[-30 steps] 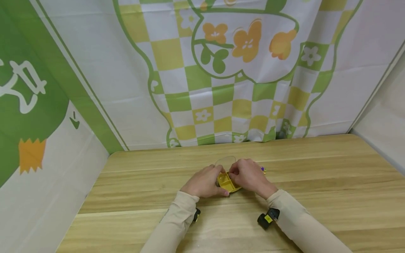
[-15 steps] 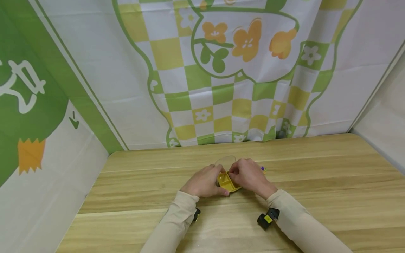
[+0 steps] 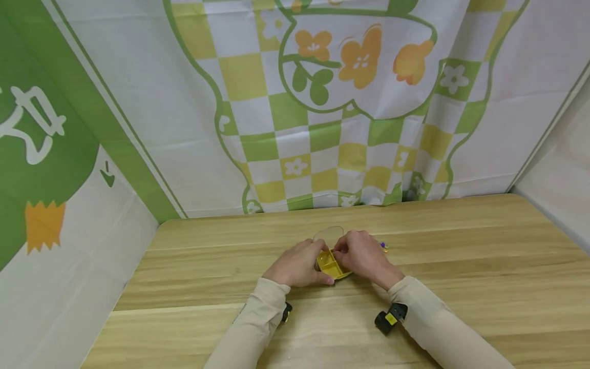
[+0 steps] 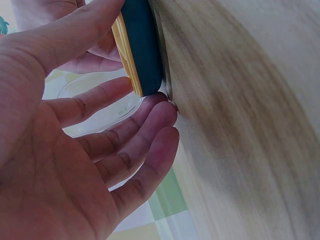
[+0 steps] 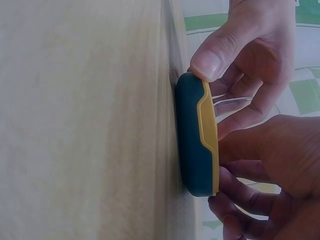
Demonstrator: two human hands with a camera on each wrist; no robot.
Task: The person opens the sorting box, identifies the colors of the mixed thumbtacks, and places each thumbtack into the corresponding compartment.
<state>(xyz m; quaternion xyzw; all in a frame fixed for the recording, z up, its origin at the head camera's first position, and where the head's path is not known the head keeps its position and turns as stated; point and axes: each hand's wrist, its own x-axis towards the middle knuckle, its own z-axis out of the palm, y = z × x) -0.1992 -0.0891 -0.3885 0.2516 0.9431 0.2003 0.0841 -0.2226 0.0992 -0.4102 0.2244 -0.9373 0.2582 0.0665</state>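
Observation:
A small pill box (image 3: pixel 329 270) with yellow compartments sits on the table, its clear lid (image 3: pixel 329 234) raised at the far side. Both wrist views show its dark teal outer case (image 5: pixel 191 145) under a yellow rim. My left hand (image 3: pixel 297 264) holds the box at its left side, thumb on the near edge and index finger on the far one. The other left fingers (image 4: pixel 145 175) spread loosely beside it. My right hand (image 3: pixel 366 256) has its bent fingertips down in a right-hand compartment. Whatever lies between those fingertips is hidden.
Several tiny coloured pieces (image 3: pixel 384 247), purple and yellow among them, lie just right of my right hand. The wooden table (image 3: pixel 193 266) reaches back to a printed curtain (image 3: pixel 295 143). A black wrist camera (image 3: pixel 390 319) hangs under the right sleeve.

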